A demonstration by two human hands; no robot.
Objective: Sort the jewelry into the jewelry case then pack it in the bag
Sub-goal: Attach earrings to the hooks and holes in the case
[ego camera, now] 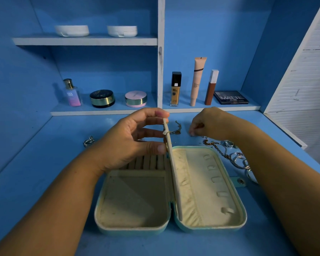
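Observation:
An open jewelry case [236, 206] with cream lining lies on the blue desk in front of me. My left hand [133, 141] holds its middle divider flap [174, 174] upright between thumb and fingers. My right hand [209, 122] reaches past the case, and its fingertips pinch at something small on the desk; what it is I cannot make out. A gold chain [177, 128] lies behind the flap. More chains and silver rings [237, 159] are heaped right of the case. A silver earring [89, 141] lies on the left. No bag is in view.
Cosmetics stand on the low shelf behind: a perfume bottle [72, 93], two round compacts [102, 98], foundation bottle [175, 89], tubes [198, 80] and a palette [231, 97]. Two white bowls [71, 30] sit on the upper shelf. A white panel [307, 74] bounds the right.

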